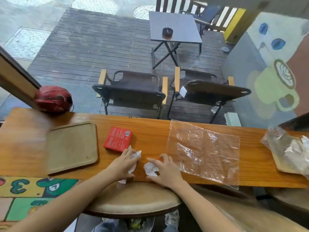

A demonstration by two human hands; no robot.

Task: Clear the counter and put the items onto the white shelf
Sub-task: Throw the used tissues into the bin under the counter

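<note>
Both hands at lower centre are gathering crumpled tissues, left hand (124, 164) gripping one (133, 158), right hand (164, 171) pinching another (151, 168), while red box (117, 138), plastic sheet (204, 151) and trays (71, 146) remain on the counter (150, 128); white shelf not visible.

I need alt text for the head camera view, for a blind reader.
Left hand and right hand each grip a crumpled white tissue on a wooden counter. Nearby lie a red box, an empty tray and a clear plastic sheet.
</note>
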